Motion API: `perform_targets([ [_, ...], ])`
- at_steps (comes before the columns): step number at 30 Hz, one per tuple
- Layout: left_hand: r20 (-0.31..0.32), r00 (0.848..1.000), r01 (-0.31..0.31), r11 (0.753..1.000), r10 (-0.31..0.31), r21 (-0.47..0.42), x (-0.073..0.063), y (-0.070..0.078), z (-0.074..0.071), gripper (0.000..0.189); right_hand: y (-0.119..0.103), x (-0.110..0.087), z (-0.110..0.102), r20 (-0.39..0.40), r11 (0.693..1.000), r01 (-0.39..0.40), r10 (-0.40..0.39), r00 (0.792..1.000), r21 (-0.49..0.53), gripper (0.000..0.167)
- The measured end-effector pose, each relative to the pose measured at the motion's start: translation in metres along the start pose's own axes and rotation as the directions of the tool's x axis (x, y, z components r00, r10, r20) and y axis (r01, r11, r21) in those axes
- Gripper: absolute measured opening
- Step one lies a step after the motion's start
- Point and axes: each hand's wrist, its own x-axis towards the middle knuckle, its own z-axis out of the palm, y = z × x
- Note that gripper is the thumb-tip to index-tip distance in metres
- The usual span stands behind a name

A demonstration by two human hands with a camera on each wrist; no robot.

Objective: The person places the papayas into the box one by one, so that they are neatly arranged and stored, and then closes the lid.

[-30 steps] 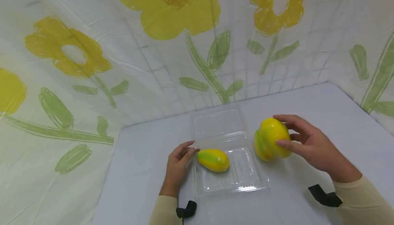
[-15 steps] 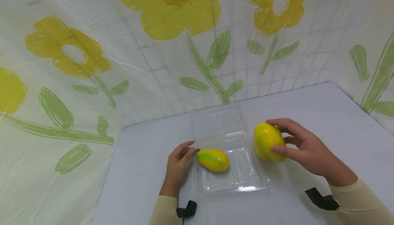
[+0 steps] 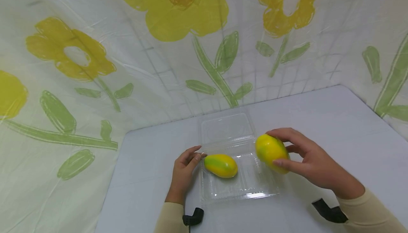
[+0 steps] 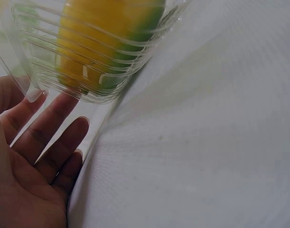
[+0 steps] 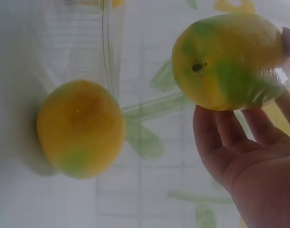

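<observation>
While the left hand (image 3: pixel 184 173) pinches the left rim of a clear plastic clamshell (image 3: pixel 256 194) between thumb and index finger, its other fingers spread loosely below that edge, the right hand (image 3: pixel 313 165) grips a yellow-green mango (image 3: pixel 268 147), thumb on the near side and fingers round the far side. That held mango is lifted and, from the head view, overlaps the clamshell's right edge. A second mango (image 3: pixel 221 165) lies on its side in the left part of the clamshell's base, its narrower end just beside the left fingertips. The right wrist view shows a third mango (image 5: pixel 81 130) on the table (image 3: pixel 143 176), near the clamshell and apart from the held one. The clamshell's lid (image 3: pixel 227 126) is folded back toward a white sheet (image 3: pixel 140 102) printed with yellow flowers and green leaves. Beige sleeves (image 3: pixel 172 217) cover both forearms, with a black fitting (image 3: pixel 195 217) at each wrist.
</observation>
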Motion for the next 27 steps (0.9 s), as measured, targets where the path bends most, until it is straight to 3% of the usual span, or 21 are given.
perform_targets([
  [18, 0.004, 1.000, 0.000, 1.000, 0.000, -0.011, -0.001, 0.000, -0.001, 0.032, -0.010, 0.002, 0.025, 0.091, 0.990, 0.137, -0.138, 0.986, 0.012, 0.072],
  [27, 0.004, 1.000, 0.002, 1.000, -0.002, -0.004, 0.000, 0.002, 0.000, 0.032, -0.012, 0.005, 0.036, 0.123, 0.990, 0.137, -0.133, 0.983, -0.022, 0.067],
])
